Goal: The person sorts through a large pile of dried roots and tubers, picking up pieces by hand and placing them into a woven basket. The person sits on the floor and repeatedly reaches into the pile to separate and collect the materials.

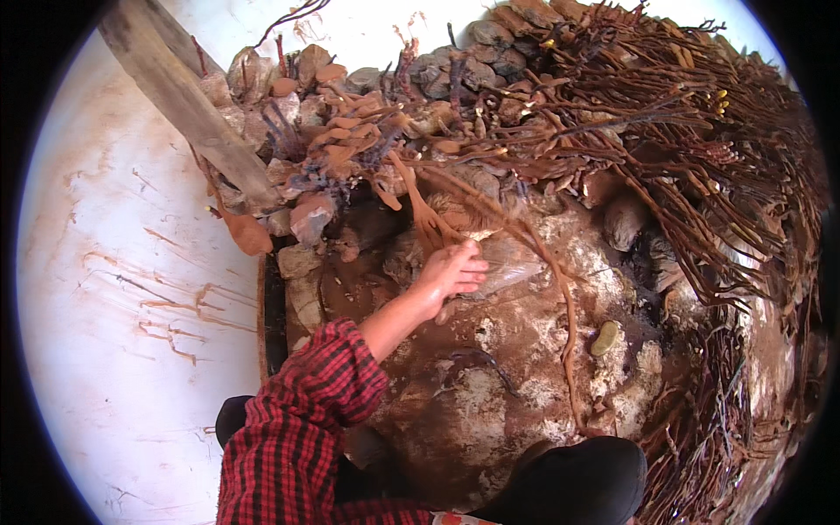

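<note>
My left hand (456,270), in a red and black checked sleeve, reaches up from the lower left with curled fingers. Its thumb side meets the lower end of a flat, branching brown stalk (423,213), coated with mud; whether the fingers grip it is unclear. Just above the fingertips is a brown, fibrous clump (456,213) with a pale edge. Beside the hand lies a sheet of clear plastic (508,266). A long brown root-like stem (567,315) runs down to its right. My right hand is out of view; part of a checked sleeve shows at the bottom edge.
Piled brown root-like stems (656,125) cover the upper right, and rounded stones (485,59) lie at the top. A wooden beam (190,111) slants in at the upper left beside a mud-streaked white surface (131,367). A black-covered knee or shoe (577,485) is near the bottom.
</note>
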The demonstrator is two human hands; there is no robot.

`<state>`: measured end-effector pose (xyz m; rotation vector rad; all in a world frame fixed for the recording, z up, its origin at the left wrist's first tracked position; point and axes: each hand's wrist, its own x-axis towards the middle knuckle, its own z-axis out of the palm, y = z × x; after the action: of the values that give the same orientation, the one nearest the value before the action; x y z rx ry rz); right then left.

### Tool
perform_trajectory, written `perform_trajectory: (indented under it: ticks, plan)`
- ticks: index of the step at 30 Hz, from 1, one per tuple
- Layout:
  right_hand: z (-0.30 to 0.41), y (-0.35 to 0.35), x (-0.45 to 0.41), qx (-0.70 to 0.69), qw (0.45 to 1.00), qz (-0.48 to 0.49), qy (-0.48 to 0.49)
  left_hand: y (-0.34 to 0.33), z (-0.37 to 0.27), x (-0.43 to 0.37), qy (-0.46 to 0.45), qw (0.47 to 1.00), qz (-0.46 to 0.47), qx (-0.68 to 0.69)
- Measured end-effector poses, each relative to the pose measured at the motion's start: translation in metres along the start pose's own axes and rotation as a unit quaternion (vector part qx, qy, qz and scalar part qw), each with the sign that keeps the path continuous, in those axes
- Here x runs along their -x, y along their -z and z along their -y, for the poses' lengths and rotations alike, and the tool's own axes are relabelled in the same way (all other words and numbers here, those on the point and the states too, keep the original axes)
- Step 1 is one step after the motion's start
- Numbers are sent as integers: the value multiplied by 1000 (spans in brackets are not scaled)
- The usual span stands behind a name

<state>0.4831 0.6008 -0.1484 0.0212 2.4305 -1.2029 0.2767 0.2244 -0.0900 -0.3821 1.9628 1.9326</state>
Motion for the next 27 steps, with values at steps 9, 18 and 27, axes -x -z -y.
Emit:
perform_trajectory:
  ticks: [9,18,27]
  plan:
    - [-68,-21,67,-78,985,-60,-138,-84,37,-61,71,922,-53,378]
    - [-38,92,70,-380,864,-330,-5,-67,36,-79,-36,930,-60,361]
    - [-164,173,144,-383,868,-239,-207,-8,1,-79,-314,717,-254,-569]
